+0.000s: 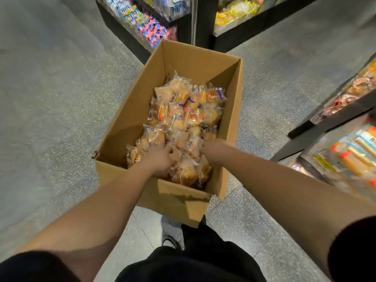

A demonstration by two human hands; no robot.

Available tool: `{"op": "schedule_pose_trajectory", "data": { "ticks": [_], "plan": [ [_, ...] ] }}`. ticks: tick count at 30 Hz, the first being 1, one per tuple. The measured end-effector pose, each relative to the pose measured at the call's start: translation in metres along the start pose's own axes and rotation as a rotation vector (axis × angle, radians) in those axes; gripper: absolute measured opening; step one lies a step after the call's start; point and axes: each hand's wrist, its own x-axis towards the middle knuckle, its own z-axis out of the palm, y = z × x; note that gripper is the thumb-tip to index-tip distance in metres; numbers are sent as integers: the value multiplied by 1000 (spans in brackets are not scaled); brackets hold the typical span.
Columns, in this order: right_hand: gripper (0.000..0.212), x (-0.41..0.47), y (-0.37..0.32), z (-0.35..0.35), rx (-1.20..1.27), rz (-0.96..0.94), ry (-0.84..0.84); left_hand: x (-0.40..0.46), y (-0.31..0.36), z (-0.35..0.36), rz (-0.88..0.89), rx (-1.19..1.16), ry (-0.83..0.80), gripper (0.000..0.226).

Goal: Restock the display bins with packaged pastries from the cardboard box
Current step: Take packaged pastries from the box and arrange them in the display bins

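Inside the cardboard box (pixel 130 110), both hands (left (pixel 160 159), right (pixel 213 148)) curl fingers around packaged pastries (pixel 183 110)

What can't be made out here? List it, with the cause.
- Fingers of both hands, left and right: buried among the packaged pastries, head view.
- Pastry label text: too small.
- Cardboard box bottom: covered by pastries.
- Display bins at right: blurred, cut by the frame edge.
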Motion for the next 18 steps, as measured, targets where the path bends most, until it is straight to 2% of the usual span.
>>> {"op": "schedule_pose_trajectory", "data": {
  "ticks": [8, 15, 18],
  "plan": [
    [41, 58, -2, 30, 4, -104, -234, 50, 13, 23, -130, -20, -162, 83],
    [45, 85, -15, 50, -65, -58, -389, 74, 24, 42, -270, 56, -206, 100],
    [48, 88, -18, 51, -52, -35, -385, 82, 26, 48, -319, 68, -178, 90]
  ]
}}
